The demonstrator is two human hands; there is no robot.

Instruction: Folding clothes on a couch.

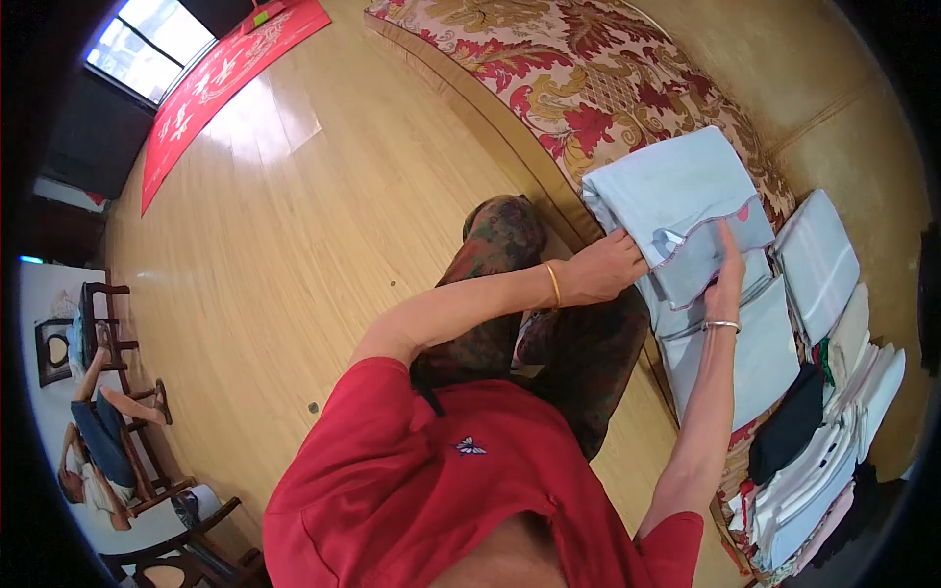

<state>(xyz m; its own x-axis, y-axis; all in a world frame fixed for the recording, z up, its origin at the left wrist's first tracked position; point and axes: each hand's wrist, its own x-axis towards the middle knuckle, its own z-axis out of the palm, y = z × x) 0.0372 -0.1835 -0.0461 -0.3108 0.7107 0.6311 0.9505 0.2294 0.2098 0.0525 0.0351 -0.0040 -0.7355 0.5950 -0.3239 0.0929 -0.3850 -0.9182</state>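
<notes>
A folded light-blue cloth [669, 173] with purple stitched edging lies before me, its near flap partly raised. My left hand [606, 268], below a gold-coloured bangle, grips the cloth's left edge with curled fingers. On the flap's right side is my right hand [724, 268], with a silver-coloured bangle at the wrist. Its fingers stretch over the flap and the thumb side meets the hem, the thumb itself mostly hidden. Beneath both hands lies another folded pale cloth [764, 360], partly covered by the upper one.
A patterned seat cushion [544, 81] bears the cloths. To the right are a folded pale-blue cloth [820, 264], a black garment [786, 422] and several stacked garments [816, 485], beside a tan leather backrest [831, 66]. Another person [110, 441] sits on a wooden chair at far left.
</notes>
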